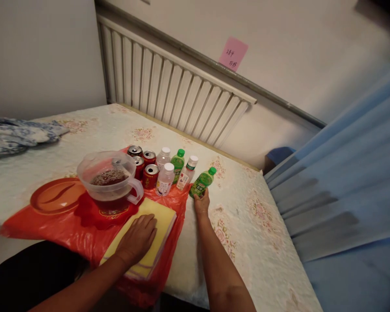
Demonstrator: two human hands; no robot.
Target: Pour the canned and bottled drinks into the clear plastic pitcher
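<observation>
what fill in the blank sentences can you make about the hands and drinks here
1. The right hand holds a tilted ____ bottle.
2. The left hand lies flat on a ____ pad.
3. Beside the jug stand ____ red cans.
4. The note is ____ in colour.

Missing words: green; yellow; four; pink.

Head view, tilted down, near table [247,212]
</observation>
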